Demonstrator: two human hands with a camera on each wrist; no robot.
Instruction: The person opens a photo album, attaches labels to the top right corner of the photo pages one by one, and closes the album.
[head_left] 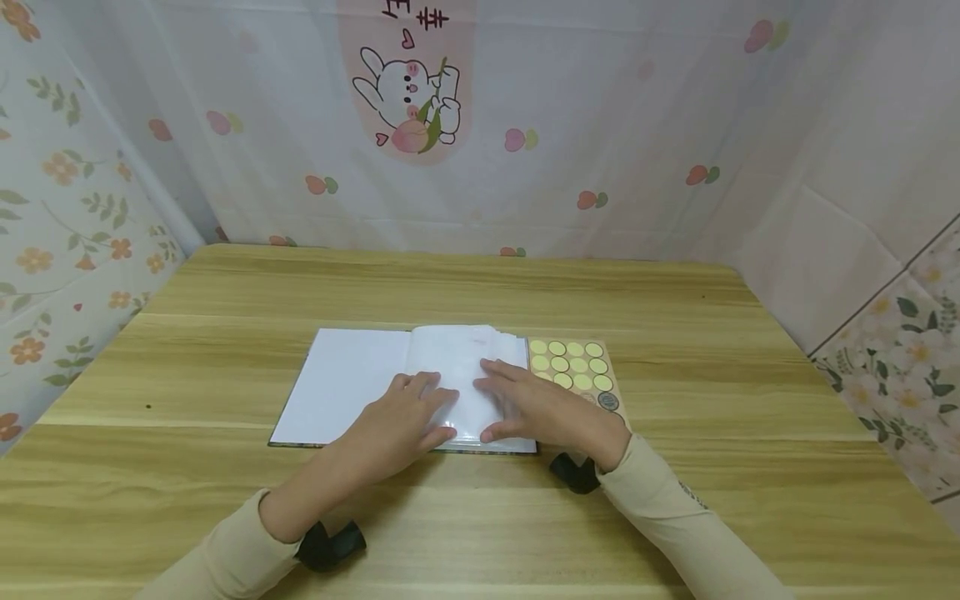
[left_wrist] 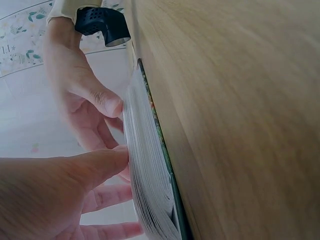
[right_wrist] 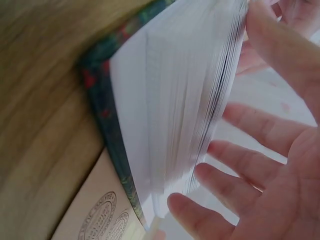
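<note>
An open album point(head_left: 348, 375) with a dark patterned hard cover lies on the table. Its white inside cover faces up on the left, and a thick stack of glossy sleeve pages point(left_wrist: 145, 150) sits on the right. My left hand point(head_left: 390, 421) rests on the left part of the stack, fingers spread, thumb by the lower page edge. From the other side, my right hand point(head_left: 551, 408) lays its fingertips point(right_wrist: 182, 202) on the top page with fingers spread. Partly under the right hand is a tan sheet point(head_left: 618, 392) of yellow circles and dark round coin-like prints.
The wooden table point(head_left: 450, 287) extends around the album on all sides. A black camera mount is strapped at the left wrist point(head_left: 330, 546) and another at the right wrist point(head_left: 576, 472). Behind the table hangs a white curtain point(head_left: 570, 100) with a rabbit and fruit prints.
</note>
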